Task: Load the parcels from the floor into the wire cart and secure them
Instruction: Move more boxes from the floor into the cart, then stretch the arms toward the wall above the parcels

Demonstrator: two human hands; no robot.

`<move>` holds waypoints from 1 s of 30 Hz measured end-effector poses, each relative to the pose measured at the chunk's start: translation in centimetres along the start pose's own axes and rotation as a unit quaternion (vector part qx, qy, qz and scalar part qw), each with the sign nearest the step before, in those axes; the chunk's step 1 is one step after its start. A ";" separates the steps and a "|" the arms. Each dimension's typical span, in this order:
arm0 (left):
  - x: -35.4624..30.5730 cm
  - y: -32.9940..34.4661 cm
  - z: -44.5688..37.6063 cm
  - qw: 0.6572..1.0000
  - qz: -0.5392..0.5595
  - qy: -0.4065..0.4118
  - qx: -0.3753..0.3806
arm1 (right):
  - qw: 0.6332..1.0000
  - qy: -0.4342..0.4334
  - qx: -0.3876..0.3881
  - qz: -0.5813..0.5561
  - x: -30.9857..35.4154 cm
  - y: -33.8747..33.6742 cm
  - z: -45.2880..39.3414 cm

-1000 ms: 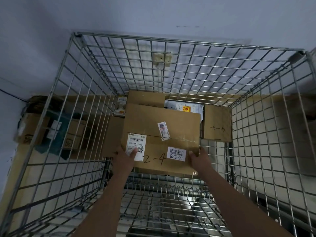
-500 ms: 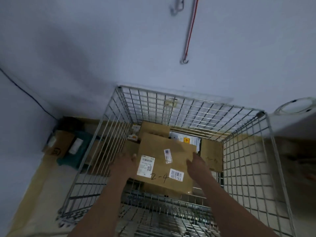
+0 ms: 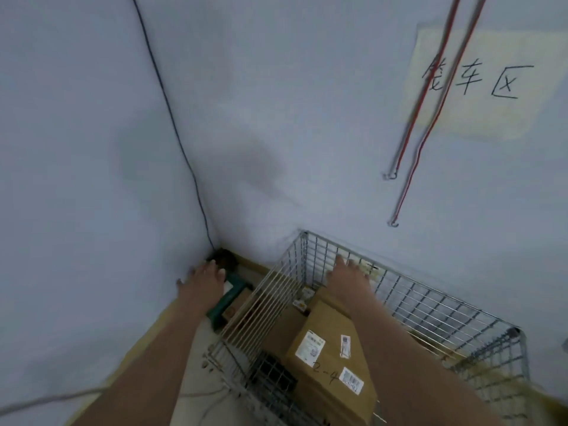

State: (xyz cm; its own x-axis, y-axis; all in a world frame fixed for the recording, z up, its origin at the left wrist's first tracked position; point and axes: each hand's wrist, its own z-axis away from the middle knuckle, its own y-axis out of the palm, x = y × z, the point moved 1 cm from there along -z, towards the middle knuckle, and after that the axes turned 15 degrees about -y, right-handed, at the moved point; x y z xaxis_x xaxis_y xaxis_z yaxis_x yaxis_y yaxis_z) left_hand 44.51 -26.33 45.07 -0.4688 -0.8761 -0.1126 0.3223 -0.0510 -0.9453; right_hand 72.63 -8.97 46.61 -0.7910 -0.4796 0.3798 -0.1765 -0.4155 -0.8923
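Note:
The wire cart (image 3: pixel 430 305) stands against the wall at the lower right. A brown parcel marked "2-4" (image 3: pixel 325 361) with white labels lies inside it on top of other cardboard boxes. My left hand (image 3: pixel 204 279) is raised with its fingers spread, outside the cart's left side, holding nothing. My right hand (image 3: pixel 347 273) reaches up over the cart's far rim, fingers straight, also holding nothing. Two red elastic cords with metal hooks (image 3: pixel 396 195) hang on the wall above the cart.
More boxes (image 3: pixel 236 305), one of them teal, lie on the floor in the corner left of the cart. A dark cable (image 3: pixel 172 118) runs down the wall corner. A paper sign (image 3: pixel 479 81) with handwriting is fixed to the wall at upper right.
Both hands let go of the "2-4" parcel, which now lies in the cart, and rose upward. The view tilted up to the wall and the cords.

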 end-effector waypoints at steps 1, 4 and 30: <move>1.4 -1.5 0.5 1.000 -0.004 -0.016 -0.009 | 1.000 -0.013 0.006 0.004 1.3 -0.5 0.1; 5.0 -5.6 2.2 0.998 -0.012 -0.051 -0.035 | 0.999 -0.048 0.006 0.018 5.3 -1.5 0.7; 34.5 -16.3 -8.9 0.993 0.021 -0.109 -0.045 | 0.967 -0.201 0.059 0.148 44.5 7.4 -4.3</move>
State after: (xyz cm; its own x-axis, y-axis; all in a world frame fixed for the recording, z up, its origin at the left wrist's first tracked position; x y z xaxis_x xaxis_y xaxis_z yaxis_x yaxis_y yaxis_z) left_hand 15.77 -51.45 53.87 -0.2651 -0.9597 -0.0929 0.2587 0.0220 -0.9657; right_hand 33.64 -30.08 55.83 -0.5006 -0.8429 0.1971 0.1091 -0.2874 -0.9516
